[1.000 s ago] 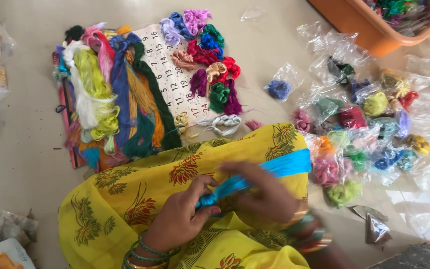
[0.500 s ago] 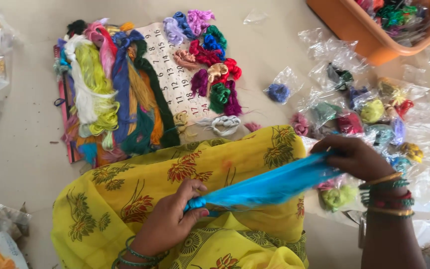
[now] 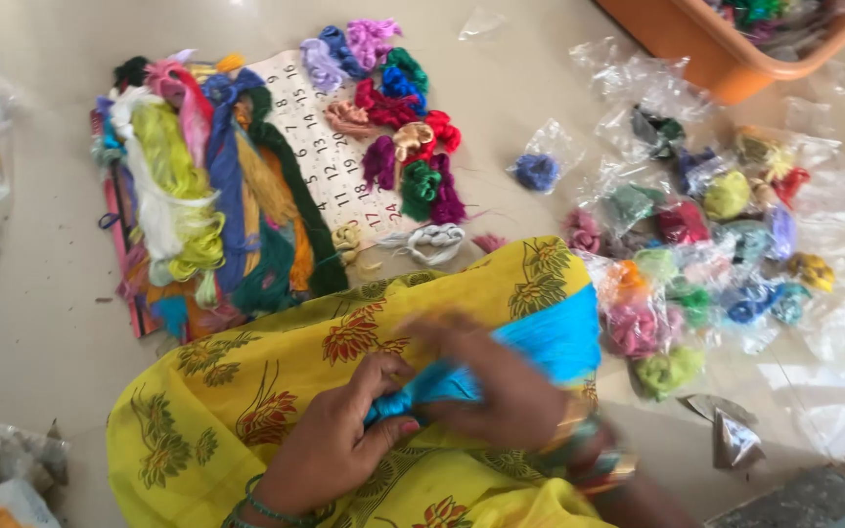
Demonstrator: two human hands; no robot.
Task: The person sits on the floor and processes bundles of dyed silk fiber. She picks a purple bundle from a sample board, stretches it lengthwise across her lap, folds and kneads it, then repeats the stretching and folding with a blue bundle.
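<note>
Both hands meet over the lap on a yellow printed cloth: left hand w/ grip pinched tight on one end of the turquoise thread bundle. Right hand is blurred, prob. closed round the bundle's middle. Bagged thread skeins lie on the floor to the right.

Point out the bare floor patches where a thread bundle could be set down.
Bare floor lies left of the long thread skeins, and a strip runs between the numbered sheet and the orange plastic tub. The right side is crowded with clear thread packets.
</note>
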